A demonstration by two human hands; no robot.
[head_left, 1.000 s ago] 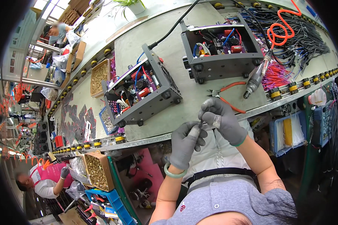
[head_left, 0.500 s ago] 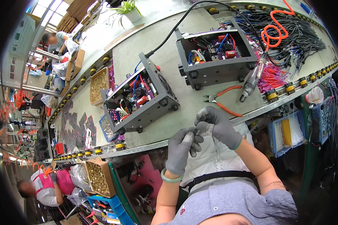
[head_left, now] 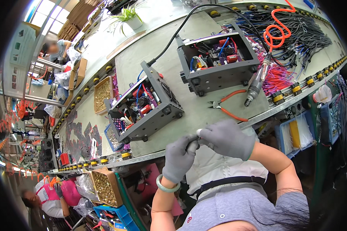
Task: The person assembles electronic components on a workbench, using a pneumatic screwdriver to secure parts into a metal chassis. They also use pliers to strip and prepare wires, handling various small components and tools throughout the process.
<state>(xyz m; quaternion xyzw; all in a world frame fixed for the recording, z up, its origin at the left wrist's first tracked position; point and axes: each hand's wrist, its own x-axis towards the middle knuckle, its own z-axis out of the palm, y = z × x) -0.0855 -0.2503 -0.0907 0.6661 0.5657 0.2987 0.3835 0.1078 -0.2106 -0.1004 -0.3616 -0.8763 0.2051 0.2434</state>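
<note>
1. Both hands wear grey gloves and meet at frame centre, just below the counter [head_left: 204,115] edge. The left hand [head_left: 180,158] and the right hand [head_left: 227,137] have their fingertips pinched together on a small pale part [head_left: 198,133], too tiny to identify.
2. A pale green bangle [head_left: 167,186] rings the left wrist.
3. Just above the hands, orange-handled pliers [head_left: 225,104] lie flat on the counter, untouched.
4. Right of the pliers a grey power screwdriver [head_left: 254,85] rests tip-down, its orange coiled hose [head_left: 275,29] running to the upper right.
5. Two open grey electronics boxes stand farther up: one [head_left: 144,106] left of centre, tilted, one [head_left: 216,61] at upper centre.
</note>
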